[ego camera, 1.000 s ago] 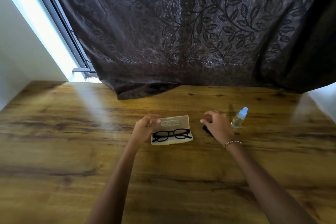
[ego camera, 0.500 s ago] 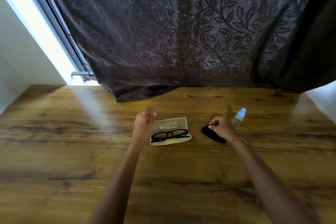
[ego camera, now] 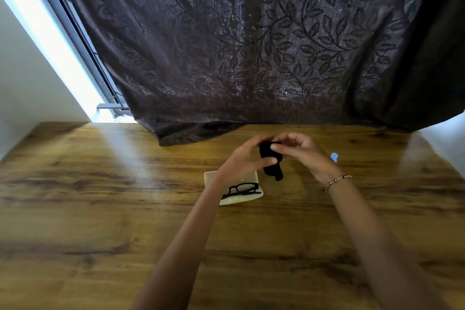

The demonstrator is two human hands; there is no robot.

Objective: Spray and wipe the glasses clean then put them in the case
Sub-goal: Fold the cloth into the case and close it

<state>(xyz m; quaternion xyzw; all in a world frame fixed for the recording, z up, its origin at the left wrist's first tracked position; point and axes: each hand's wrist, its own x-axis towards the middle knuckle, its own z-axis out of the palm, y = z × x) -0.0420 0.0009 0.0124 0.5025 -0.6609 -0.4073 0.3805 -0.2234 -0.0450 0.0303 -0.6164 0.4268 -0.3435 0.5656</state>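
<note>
Both hands hover above the table: your left hand (ego camera: 241, 161) and right hand (ego camera: 304, 153) pinch the black cloth (ego camera: 270, 158) between fingertips and thumbs. The glasses (ego camera: 242, 189) lie on the case (ego camera: 214, 178) just under your left wrist, frame running left to right. Left is nearer them; the spray bottle (ego camera: 334, 157) peeks out beyond your right hand.

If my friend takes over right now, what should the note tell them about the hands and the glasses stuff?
Left hand: pinches the black cloth, held up above the wooden table.
Right hand: pinches the same cloth from the other side.
Glasses: lie on the cream case, by the left wrist.
Spray bottle: behind the right wrist; only its blue cap shows.
Done: cloth is in hand.
Left: spray the glasses, wipe them, put them in the case.
</note>
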